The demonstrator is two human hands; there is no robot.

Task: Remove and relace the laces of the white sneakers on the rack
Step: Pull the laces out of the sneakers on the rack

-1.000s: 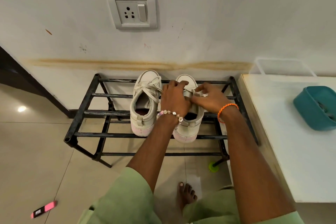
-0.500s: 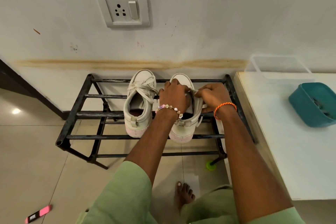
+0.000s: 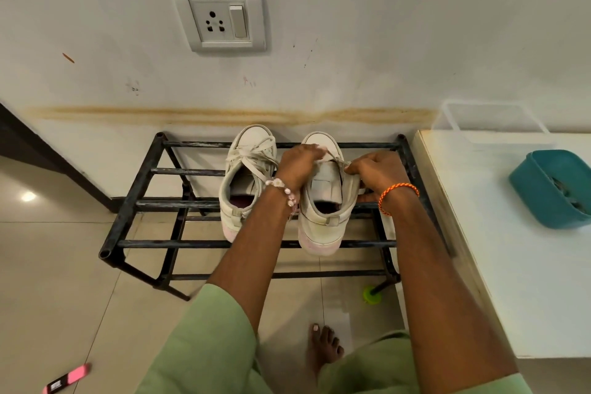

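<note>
A: On the rack (image 3: 150, 171), against the wall, two white sneakers sit toes to the wall. Left sneaker (image 3: 248, 176) is laced, its lace in a loose tangle over the tongue. Right sneaker (image 3: 324, 201) sits just beside it, nearer the table (image 3: 511, 265).

B: Hands?

A: Both on the right sneaker. Left hand (image 3: 297, 165) is curled over the toe end of the throat, fingertips pinching the lace (image 3: 334, 157). Right hand (image 3: 375, 171) grips the rack-end side of the upper, thumb and fingers pinching the lace's other run. The lace stretches taut between them.

B: Why held like that?

A: Likely tension from both sides, so it slides through the lowest eyelets. The shoe stays on the bars as a brace. Tongue looks bare nearer the heel, so unlacing seems mostly done on this one.

B: Hidden bits?

A: Eyelets under the left hand are covered, so she can't tell how many rows remain threaded. Right fingertips are tucked out of sight. Lace ends aren't visible. Contents of the teal tub (image 3: 553, 189) on the table are unclear.
</note>
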